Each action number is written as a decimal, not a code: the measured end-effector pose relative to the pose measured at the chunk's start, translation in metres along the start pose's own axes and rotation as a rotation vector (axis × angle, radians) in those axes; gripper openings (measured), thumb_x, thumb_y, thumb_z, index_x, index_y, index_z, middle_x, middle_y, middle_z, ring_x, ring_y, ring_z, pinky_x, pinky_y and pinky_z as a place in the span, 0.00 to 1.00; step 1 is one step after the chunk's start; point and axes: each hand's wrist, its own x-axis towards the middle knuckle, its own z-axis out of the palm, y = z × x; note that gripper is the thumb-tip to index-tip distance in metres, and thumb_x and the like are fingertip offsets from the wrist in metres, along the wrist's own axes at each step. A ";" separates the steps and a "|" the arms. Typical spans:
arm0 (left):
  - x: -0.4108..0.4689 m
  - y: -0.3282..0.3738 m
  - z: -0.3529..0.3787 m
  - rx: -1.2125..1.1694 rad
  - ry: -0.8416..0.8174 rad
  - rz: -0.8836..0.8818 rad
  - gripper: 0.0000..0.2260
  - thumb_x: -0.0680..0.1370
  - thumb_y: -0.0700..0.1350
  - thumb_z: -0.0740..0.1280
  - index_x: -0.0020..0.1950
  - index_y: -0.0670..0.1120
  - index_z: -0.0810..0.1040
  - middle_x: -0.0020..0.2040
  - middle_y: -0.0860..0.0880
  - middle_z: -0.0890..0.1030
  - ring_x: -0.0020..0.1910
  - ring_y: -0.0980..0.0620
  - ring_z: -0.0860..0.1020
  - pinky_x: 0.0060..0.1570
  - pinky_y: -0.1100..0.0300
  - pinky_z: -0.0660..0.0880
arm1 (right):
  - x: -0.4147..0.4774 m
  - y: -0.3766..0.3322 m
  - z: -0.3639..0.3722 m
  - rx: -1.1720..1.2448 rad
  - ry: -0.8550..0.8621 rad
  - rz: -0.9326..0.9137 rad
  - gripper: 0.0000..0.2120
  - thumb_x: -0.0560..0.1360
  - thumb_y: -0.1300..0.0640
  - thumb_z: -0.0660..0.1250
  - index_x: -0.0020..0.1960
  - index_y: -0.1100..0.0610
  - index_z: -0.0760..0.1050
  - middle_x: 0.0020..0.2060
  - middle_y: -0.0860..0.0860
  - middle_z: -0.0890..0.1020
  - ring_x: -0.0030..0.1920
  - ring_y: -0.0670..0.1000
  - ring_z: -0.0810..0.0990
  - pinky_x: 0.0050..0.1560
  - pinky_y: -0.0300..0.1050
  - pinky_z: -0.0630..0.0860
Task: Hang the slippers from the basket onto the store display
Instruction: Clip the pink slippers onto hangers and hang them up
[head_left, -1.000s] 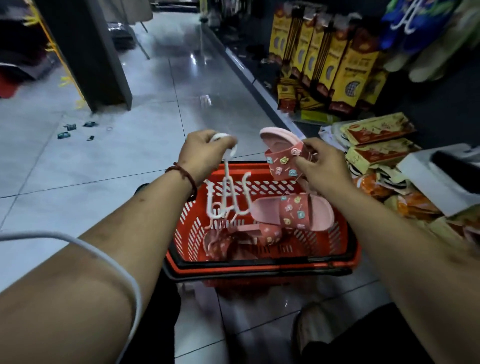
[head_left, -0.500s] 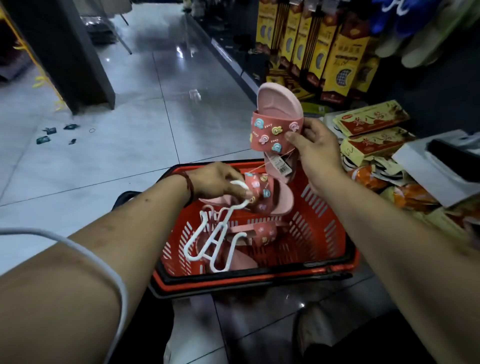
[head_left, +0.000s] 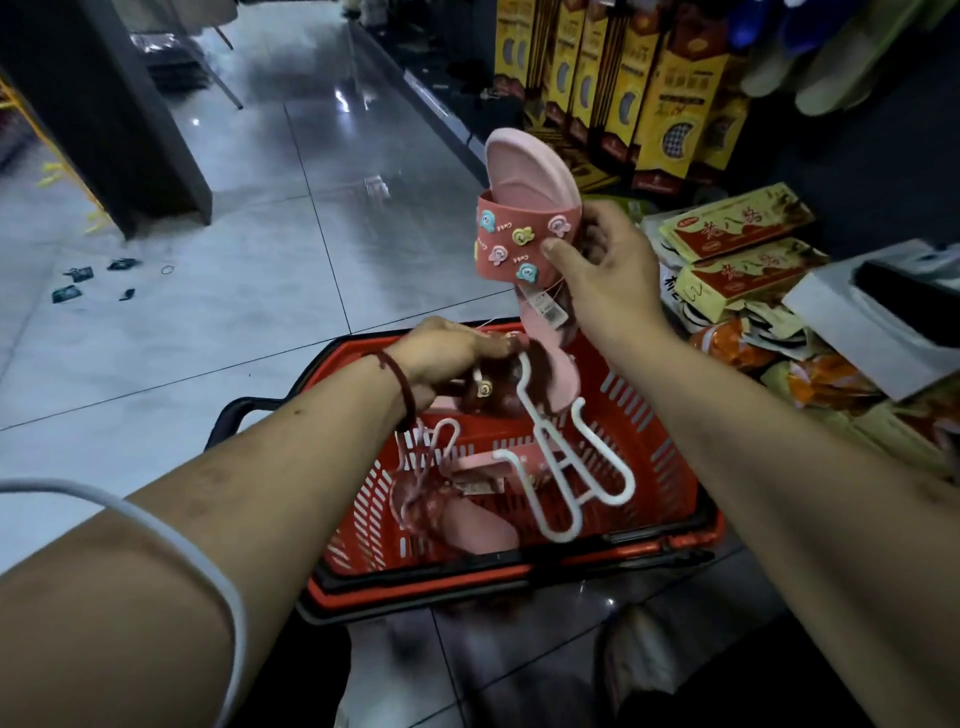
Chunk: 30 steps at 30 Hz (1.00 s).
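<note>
My right hand (head_left: 605, 275) grips a pink slipper (head_left: 524, 208) with a red strap and small charms, held upright above the red basket (head_left: 649, 431); a price tag dangles under it. My left hand (head_left: 447, 358) is closed on the second pink slipper (head_left: 556, 374) together with the top of a white plastic hanger (head_left: 561, 467), which dangles over the basket. More pink slippers (head_left: 467, 514) and another white hanger (head_left: 431, 447) lie inside the basket. Slippers hanging on the store display (head_left: 831, 62) show at the top right.
Yellow boxed goods (head_left: 670, 93) hang on the dark shelf wall at right, with flat red-and-yellow packets (head_left: 737, 223) and a white box (head_left: 872, 322) piled below. A dark pillar (head_left: 104, 114) stands at left on the glossy tiled floor. A white cable (head_left: 171, 540) crosses my left arm.
My right hand raised its slipper from basket height to upright above the basket. My left hand dropped with the hanger and took hold of the second slipper.
</note>
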 end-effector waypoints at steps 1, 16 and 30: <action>0.001 0.001 0.002 -0.004 0.055 -0.013 0.06 0.72 0.44 0.78 0.42 0.41 0.86 0.39 0.43 0.86 0.35 0.46 0.79 0.39 0.55 0.75 | 0.000 0.002 0.000 -0.116 0.014 -0.021 0.12 0.77 0.57 0.69 0.59 0.53 0.76 0.50 0.43 0.82 0.51 0.42 0.80 0.53 0.42 0.78; 0.002 0.001 -0.005 0.191 0.656 0.412 0.15 0.75 0.46 0.69 0.33 0.37 0.79 0.28 0.39 0.73 0.29 0.50 0.67 0.33 0.54 0.72 | -0.008 0.008 0.012 0.075 -0.114 0.526 0.26 0.78 0.60 0.64 0.71 0.41 0.64 0.61 0.52 0.77 0.50 0.57 0.84 0.39 0.46 0.82; -0.005 0.011 -0.029 0.384 0.280 0.374 0.11 0.79 0.51 0.71 0.41 0.46 0.86 0.35 0.48 0.84 0.33 0.53 0.80 0.38 0.60 0.79 | -0.004 0.006 0.007 0.122 -0.086 0.549 0.04 0.74 0.58 0.64 0.41 0.51 0.72 0.43 0.57 0.85 0.45 0.59 0.87 0.49 0.60 0.83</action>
